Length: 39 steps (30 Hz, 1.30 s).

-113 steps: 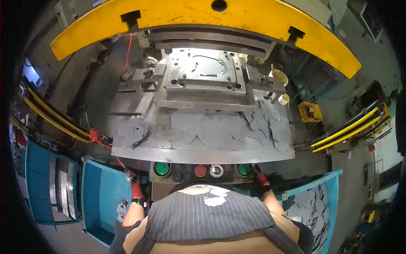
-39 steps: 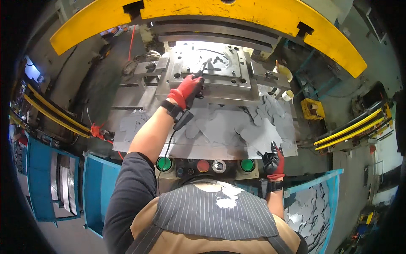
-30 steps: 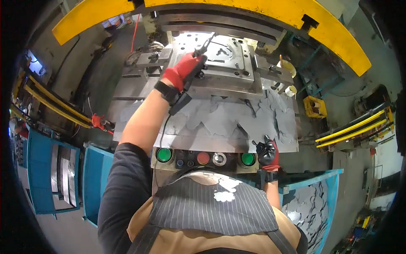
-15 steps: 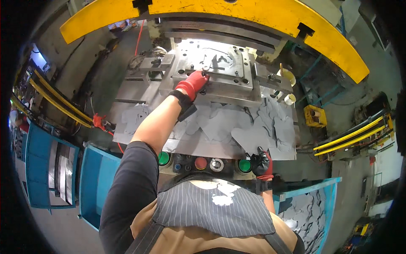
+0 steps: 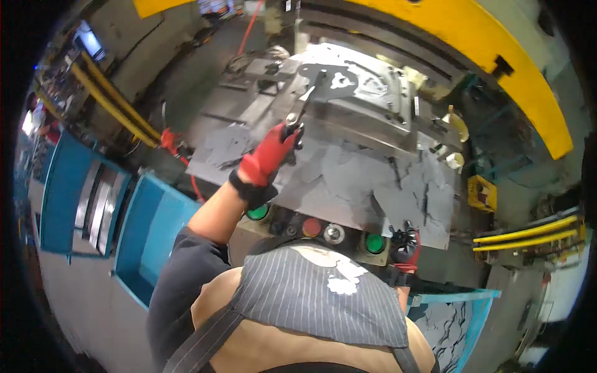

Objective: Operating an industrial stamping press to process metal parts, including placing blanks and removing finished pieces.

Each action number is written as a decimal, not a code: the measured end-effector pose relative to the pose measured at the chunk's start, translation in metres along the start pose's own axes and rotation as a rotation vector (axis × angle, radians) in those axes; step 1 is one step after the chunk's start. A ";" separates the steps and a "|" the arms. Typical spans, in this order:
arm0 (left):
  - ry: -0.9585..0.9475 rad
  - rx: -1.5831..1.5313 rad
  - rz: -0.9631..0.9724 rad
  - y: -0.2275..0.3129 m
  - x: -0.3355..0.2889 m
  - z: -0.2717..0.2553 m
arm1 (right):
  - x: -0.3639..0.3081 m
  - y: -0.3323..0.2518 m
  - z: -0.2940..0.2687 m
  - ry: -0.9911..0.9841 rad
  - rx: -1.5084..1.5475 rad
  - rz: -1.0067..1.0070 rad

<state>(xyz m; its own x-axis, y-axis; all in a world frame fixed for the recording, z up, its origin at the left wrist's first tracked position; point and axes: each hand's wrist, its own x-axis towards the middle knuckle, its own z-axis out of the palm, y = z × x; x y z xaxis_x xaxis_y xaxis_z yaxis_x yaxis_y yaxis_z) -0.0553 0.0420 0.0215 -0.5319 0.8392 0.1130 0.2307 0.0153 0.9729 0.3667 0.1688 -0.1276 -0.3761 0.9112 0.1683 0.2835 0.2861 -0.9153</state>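
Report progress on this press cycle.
Done: a sheet part is lifted off the die. In hand: the left hand grips tongs that hold it; the right hand rests by the green button. Left: the part remains over the press, not in a blue bin.

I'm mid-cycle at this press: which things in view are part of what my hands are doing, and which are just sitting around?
In hand:
- left hand in red glove, gripping metal tongs
- flat grey stamped sheet-metal part in the tongs, over the steel die block
- right hand by the green round button

Lying about:
- blue bins
- small yellow box
- red round button
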 end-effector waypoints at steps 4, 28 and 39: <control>0.207 0.281 -0.008 -0.031 -0.083 -0.059 | 0.001 -0.056 0.028 0.034 -0.260 -0.201; 0.243 -0.567 -0.352 -0.138 -0.122 -0.100 | 0.089 -0.143 0.064 0.144 -0.856 -0.522; 0.342 -0.332 -0.431 -0.194 -0.063 -0.028 | 0.254 -0.194 0.088 -0.216 0.708 0.253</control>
<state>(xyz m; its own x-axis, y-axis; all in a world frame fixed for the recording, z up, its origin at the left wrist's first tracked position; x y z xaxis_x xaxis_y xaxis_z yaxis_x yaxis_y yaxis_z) -0.0893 -0.0288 -0.1691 -0.7631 0.5737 -0.2976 -0.2975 0.0971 0.9498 0.1388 0.3183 0.0608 -0.5593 0.8246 -0.0853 -0.2194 -0.2465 -0.9440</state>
